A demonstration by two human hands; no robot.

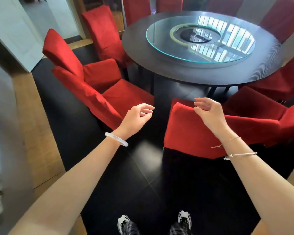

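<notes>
Black glossy floor (143, 167) fills the middle of the room, with wood-coloured boards along its left side. Ahead stands a round dark desk (136, 48), ringed by red seats and carrying a glass turntable (159, 43) that mirrors a window. Just in front of the person, between their feet and the desk, the near chair (190, 133) stands with its red back towards them. To its left the second chair (98, 99) is turned away at an angle. At the top left corner of the near chair's back hovers the right hand (209, 112), its grip released and the fingers loosely curved around nothing; whether the thumb touches the cloth I cannot tell. Over the gap between the two chairs hangs the left hand (136, 117), grip likewise released. Its wrist wears a white bangle (116, 139), the right wrist a thin bracelet (241, 154)
</notes>
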